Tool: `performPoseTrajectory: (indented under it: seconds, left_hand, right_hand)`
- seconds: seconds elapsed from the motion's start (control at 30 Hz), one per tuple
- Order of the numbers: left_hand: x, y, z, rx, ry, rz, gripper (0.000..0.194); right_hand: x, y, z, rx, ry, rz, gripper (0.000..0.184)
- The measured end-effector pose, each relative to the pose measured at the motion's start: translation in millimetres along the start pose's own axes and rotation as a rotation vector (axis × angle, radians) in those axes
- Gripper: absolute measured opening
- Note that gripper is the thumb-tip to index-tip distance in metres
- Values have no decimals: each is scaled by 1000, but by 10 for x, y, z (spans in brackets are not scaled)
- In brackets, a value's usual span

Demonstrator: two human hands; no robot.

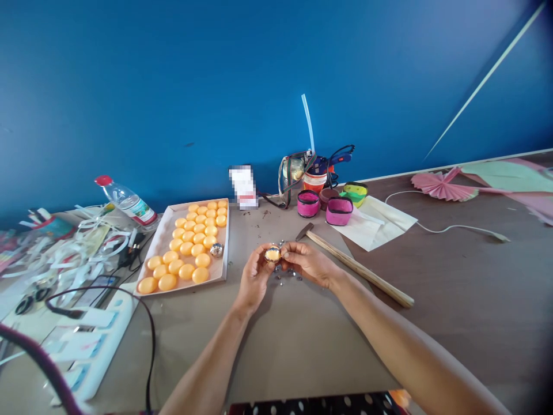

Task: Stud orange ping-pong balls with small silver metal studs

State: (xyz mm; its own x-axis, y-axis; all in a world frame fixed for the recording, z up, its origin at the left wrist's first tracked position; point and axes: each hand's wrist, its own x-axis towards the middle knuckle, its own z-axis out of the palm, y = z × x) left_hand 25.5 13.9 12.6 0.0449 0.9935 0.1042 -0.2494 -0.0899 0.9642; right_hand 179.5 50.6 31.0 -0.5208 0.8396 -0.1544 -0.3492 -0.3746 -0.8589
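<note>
My left hand [254,275] is closed around an orange ball partly covered in shiny silver pieces [272,254], its bare orange side facing up. At the ball's right edge my right hand [307,262] is closed in a pinch; what lies between its fingertips is too small to make out. Small silver pieces [292,272] lie scattered on the table under and beside the hands. To the left, a shallow white box [152,260] holds rows of plain orange balls [186,248]. One silver-covered ball [216,249] sits at the box's right side.
A hammer [358,268] lies right of my hands. Behind are pink fabric rings [339,211], white paper [380,222] and a cup of tools [315,182]. A bottle [132,206], white strips, a power strip [101,351] and a black cable [152,340] crowd the left.
</note>
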Motion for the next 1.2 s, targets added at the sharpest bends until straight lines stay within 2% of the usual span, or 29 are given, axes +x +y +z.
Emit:
performPoseTrajectory:
  seconds: [0.6,0.8,0.93,1.1,1.17,1.2]
  left_hand:
    - [-28,-9,-1,200,57,63,34]
    - [-35,-18,23,187,88,88,33]
    - [-18,-32,24,99,75,26,35]
    - [-2,29,34,-166,45,-91,42]
    - [2,66,35,-282,12,-130,44]
    - [3,81,33,-323,-4,-147,44]
  right_hand:
    - [16,72,41,-46,64,-71,28]
    - [35,116,65,-188,122,-126,22]
    - [48,136,68,-168,160,-158,28]
    - [50,67,15,22,44,-112,31]
    - [64,41,-36,-39,76,-159,25]
    - [74,35,-69,-139,129,-199,21]
